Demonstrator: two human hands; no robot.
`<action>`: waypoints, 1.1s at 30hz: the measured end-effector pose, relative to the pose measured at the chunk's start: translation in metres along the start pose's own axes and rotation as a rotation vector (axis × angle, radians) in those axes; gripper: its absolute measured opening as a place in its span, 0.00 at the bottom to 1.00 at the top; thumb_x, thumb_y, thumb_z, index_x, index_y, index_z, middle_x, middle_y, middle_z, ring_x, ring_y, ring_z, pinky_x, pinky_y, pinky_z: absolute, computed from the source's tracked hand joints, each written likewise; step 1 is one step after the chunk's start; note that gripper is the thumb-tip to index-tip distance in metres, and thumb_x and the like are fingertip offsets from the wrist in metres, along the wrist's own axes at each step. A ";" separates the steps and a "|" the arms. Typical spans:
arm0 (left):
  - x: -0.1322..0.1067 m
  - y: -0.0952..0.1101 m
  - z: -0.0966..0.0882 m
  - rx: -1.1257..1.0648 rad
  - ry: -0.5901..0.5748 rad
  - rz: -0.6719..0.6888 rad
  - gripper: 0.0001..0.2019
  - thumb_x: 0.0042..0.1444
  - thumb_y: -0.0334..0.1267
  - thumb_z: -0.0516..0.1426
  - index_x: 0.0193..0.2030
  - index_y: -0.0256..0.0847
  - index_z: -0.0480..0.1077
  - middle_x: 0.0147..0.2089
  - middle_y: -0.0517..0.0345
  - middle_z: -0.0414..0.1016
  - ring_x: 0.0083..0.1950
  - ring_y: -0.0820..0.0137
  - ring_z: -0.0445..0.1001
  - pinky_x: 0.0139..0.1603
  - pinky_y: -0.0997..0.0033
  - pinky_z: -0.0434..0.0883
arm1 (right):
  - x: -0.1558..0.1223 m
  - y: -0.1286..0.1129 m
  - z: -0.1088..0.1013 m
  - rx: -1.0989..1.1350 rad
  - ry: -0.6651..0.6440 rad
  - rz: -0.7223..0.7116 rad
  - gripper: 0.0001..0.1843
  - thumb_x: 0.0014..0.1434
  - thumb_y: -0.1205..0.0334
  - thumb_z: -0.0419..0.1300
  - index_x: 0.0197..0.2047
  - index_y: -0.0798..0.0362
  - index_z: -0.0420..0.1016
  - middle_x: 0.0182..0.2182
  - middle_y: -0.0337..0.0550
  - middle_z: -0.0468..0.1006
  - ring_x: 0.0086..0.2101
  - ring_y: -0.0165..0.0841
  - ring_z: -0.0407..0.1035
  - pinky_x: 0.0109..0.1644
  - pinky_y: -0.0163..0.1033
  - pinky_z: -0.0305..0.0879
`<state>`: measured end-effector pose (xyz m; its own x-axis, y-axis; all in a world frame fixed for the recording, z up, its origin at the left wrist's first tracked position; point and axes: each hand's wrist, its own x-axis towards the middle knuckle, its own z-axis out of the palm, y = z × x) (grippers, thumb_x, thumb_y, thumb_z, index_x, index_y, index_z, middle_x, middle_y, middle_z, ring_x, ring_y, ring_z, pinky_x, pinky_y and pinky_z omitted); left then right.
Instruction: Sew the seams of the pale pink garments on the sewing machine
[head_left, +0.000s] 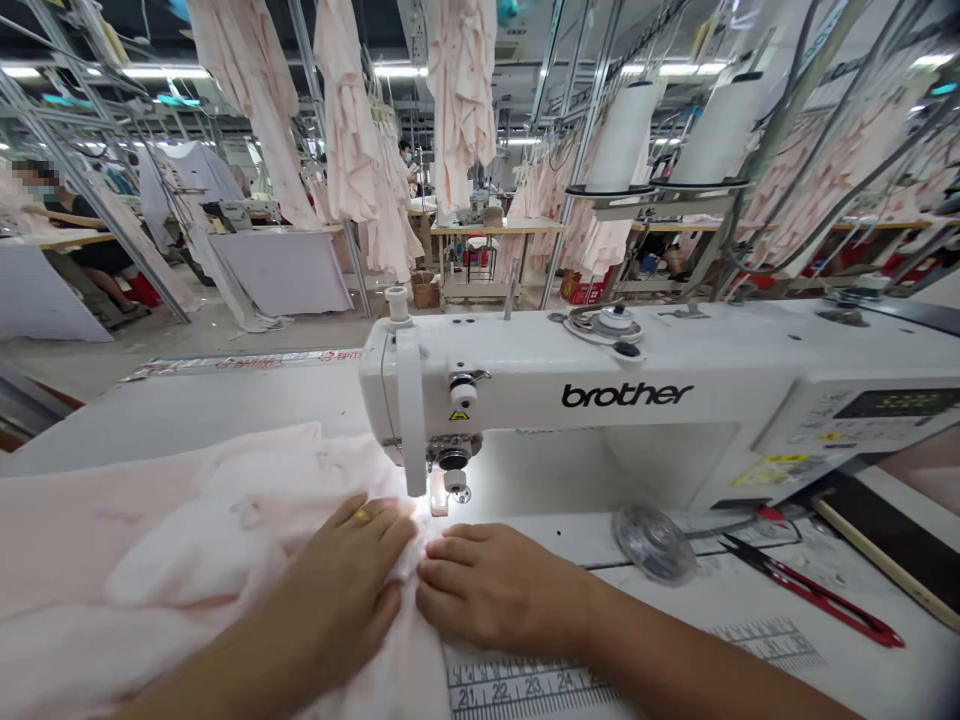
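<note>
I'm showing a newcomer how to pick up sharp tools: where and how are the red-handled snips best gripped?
Probably by the red handle end of the snips, the right hand coming from above and the right. They lie flat, dark tips pointing left and away, so this should keep fingers off the points.

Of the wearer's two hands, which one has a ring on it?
The left hand, on the pale pink fabric: a gold-coloured ring shows on one finger. The right hand, beside it, shows no ring.
</note>
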<state>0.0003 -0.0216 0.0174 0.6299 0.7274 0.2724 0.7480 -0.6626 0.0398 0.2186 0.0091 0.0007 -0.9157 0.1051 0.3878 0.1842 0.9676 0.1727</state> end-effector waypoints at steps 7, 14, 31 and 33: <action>-0.036 0.018 0.017 0.241 0.243 0.076 0.24 0.48 0.30 0.51 0.55 0.36 0.66 0.58 0.45 0.73 0.58 0.57 0.71 0.54 0.60 0.66 | 0.002 -0.003 -0.006 -0.067 0.104 0.010 0.09 0.66 0.71 0.54 0.32 0.57 0.69 0.24 0.37 0.68 0.26 0.31 0.59 0.31 0.38 0.52; -0.005 -0.018 0.012 -0.094 0.135 -0.183 0.14 0.46 0.20 0.45 0.31 0.42 0.63 0.32 0.58 0.70 0.38 0.65 0.69 0.38 0.67 0.67 | 0.000 -0.002 -0.008 0.017 -0.002 0.054 0.08 0.62 0.72 0.57 0.30 0.55 0.68 0.25 0.35 0.70 0.26 0.30 0.58 0.31 0.38 0.50; -0.005 -0.010 0.005 -0.027 0.278 -0.010 0.16 0.56 0.24 0.49 0.46 0.40 0.72 0.35 0.55 0.72 0.39 0.64 0.68 0.44 0.61 0.67 | 0.008 -0.002 0.007 0.401 -0.025 0.391 0.09 0.67 0.69 0.53 0.47 0.54 0.71 0.43 0.41 0.79 0.39 0.30 0.68 0.46 0.37 0.59; -0.006 -0.008 0.007 -0.093 0.273 -0.023 0.16 0.56 0.23 0.49 0.45 0.40 0.73 0.43 0.51 0.74 0.47 0.61 0.69 0.49 0.58 0.67 | 0.008 0.002 0.005 0.441 -0.073 0.321 0.10 0.63 0.74 0.55 0.46 0.54 0.71 0.40 0.37 0.79 0.40 0.30 0.66 0.48 0.37 0.58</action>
<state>-0.0085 -0.0192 0.0086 0.5237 0.6761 0.5183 0.7315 -0.6687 0.1333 0.2095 0.0128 -0.0007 -0.8633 0.4117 0.2919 0.3062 0.8870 -0.3456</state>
